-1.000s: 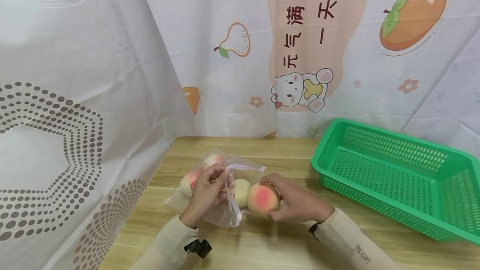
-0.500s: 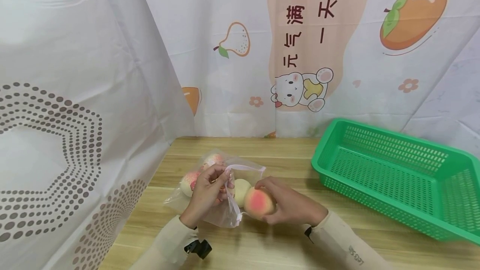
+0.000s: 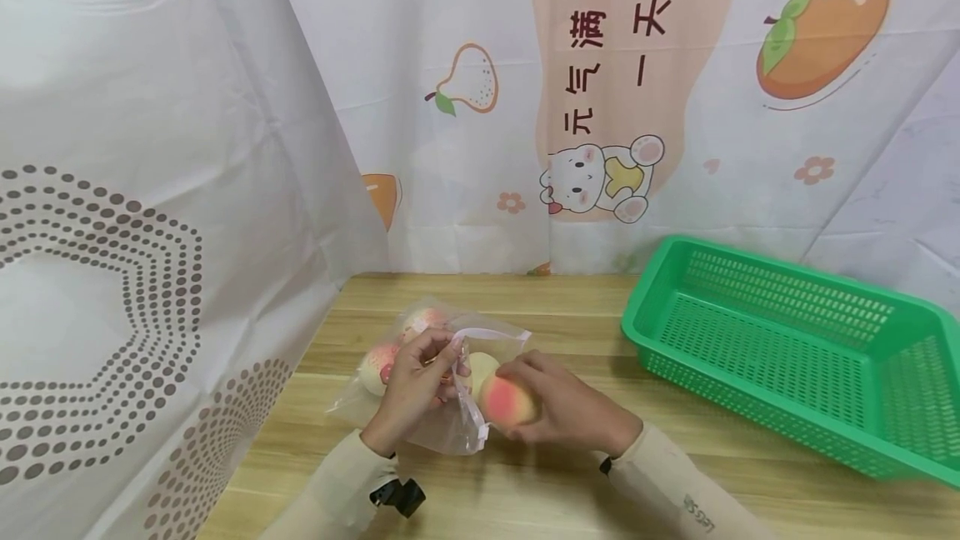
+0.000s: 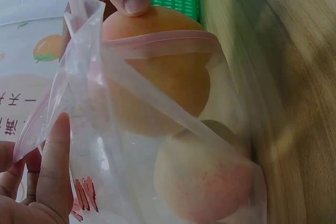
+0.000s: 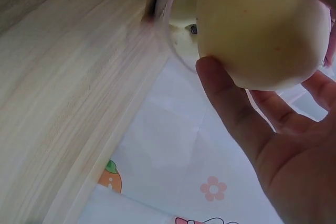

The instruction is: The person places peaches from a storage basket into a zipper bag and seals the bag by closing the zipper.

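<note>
My left hand (image 3: pixel 411 386) pinches the pink-edged rim of a clear zip bag (image 3: pixel 442 437) and holds its mouth apart. Fingers and thumb of my right hand (image 3: pixel 573 408) grip a peach (image 3: pixel 507 401), yellow with a red blush, at that mouth. In the left wrist view, the gripped peach (image 4: pixel 157 87) shows partly through the film, behind the pink zip strip. A pale peach (image 3: pixel 481 367) sits just behind it inside the bag. Deeper in lie two speckled red-and-cream peaches (image 3: pixel 375 372), one partly behind my left hand. The right wrist view shows the held peach's pale underside (image 5: pixel 262 35).
A green perforated plastic basket (image 3: pixel 757 357) stands at the right on the wooden table (image 3: pixel 540 490). A printed cloth (image 3: pixel 472 173) hangs behind the table, and a dotted white cloth (image 3: pixel 247 190) on the left. A dark wrist strap device (image 3: pixel 397 497) sits at my left sleeve.
My right hand has moved left with the peach, bringing it closer into the bag's mouth and over more of the pale peach. The left hand has stayed in place on the rim.
</note>
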Demonstrator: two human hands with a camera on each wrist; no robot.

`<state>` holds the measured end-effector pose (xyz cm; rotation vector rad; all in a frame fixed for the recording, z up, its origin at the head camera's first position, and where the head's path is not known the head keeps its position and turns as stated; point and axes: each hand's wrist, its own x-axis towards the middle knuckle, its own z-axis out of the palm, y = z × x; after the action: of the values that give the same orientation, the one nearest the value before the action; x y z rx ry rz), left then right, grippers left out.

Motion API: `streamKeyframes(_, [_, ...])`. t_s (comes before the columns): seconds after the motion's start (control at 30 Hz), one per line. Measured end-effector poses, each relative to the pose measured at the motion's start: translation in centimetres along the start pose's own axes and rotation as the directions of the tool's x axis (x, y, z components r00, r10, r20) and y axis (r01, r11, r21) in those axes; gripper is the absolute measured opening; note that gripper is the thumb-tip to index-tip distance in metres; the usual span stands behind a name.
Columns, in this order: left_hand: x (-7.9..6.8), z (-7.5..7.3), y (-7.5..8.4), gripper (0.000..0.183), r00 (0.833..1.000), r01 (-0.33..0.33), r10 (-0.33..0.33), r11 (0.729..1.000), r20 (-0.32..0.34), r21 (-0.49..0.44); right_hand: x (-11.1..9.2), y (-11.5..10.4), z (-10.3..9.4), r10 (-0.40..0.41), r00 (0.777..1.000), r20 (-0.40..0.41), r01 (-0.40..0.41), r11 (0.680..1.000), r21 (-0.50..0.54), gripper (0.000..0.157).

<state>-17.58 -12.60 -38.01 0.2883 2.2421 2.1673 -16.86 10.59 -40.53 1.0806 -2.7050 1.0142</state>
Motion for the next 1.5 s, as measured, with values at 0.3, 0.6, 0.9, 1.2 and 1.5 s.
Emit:
streamKeyframes(0.3, [0.0, 0.2, -0.2, 0.019, 1.000, -0.008, 0.008, 0.999, 0.002, 0.053, 0.6, -0.5, 0.4, -0.072, 0.995, -0.063, 0.069, 0.997, -0.038, 0.062])
streamKeyframes(0.6, [0.0, 0.3, -0.1, 0.023, 1.000, 0.008, -0.009, 1.000, 0.021, 0.028, 0.8, -0.3, 1.0, -0.092, 0.992, -0.092, 0.084, 0.993, -0.082, 0.065])
streamKeyframes(0.9, [-0.1, 0.4, -0.3, 0.023, 0.999, 0.014, -0.015, 1.000, 0.029, 0.012, -0.4, 0.4, 0.4, -0.156, 0.987, 0.030, 0.157, 0.987, -0.033, 0.060])
streamKeyframes(1.2, [-0.2, 0.7, -0.2, 0.024, 0.998, 0.042, -0.044, 0.998, 0.046, 0.041, -0.2, 0.3, 1.1, -0.201, 0.979, 0.040, 0.203, 0.978, -0.045, 0.057])
streamKeyframes(1.5, [-0.2, 1.1, -0.1, 0.024, 0.997, 0.055, -0.059, 0.996, 0.053, 0.066, 0.7, 0.5, 2.2, -0.267, 0.963, 0.021, 0.268, 0.958, -0.106, 0.059])
